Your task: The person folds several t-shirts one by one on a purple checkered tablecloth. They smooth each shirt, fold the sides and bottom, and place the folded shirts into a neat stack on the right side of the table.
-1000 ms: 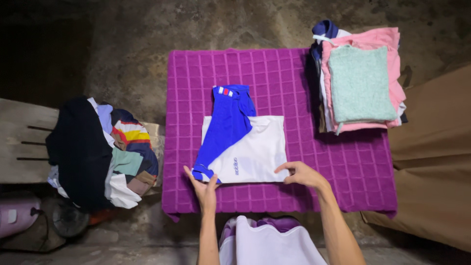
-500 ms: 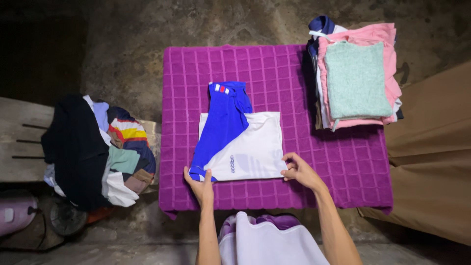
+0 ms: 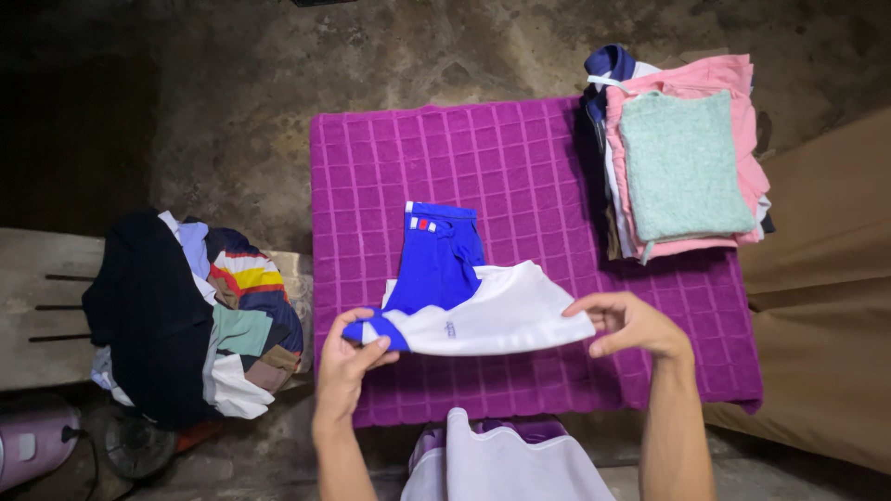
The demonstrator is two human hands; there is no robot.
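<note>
At the left edge a heap of mixed dark and striped clothes (image 3: 190, 315) sits untouched. In the lower middle, the left hand (image 3: 345, 357) and right hand (image 3: 631, 325) each pinch a near corner of the blue-and-white shirt (image 3: 469, 301), which a second ago lay flat on the purple cloth (image 3: 520, 158); its near edge is now lifted, suggesting another fold is starting. At upper right a folded stack (image 3: 682, 158) rests.

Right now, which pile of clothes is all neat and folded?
The stack at the far right corner of the purple cloth, with the mint green piece on top over pink, is folded flat. The dark, stripy heap on the left is just a jumble.
</note>
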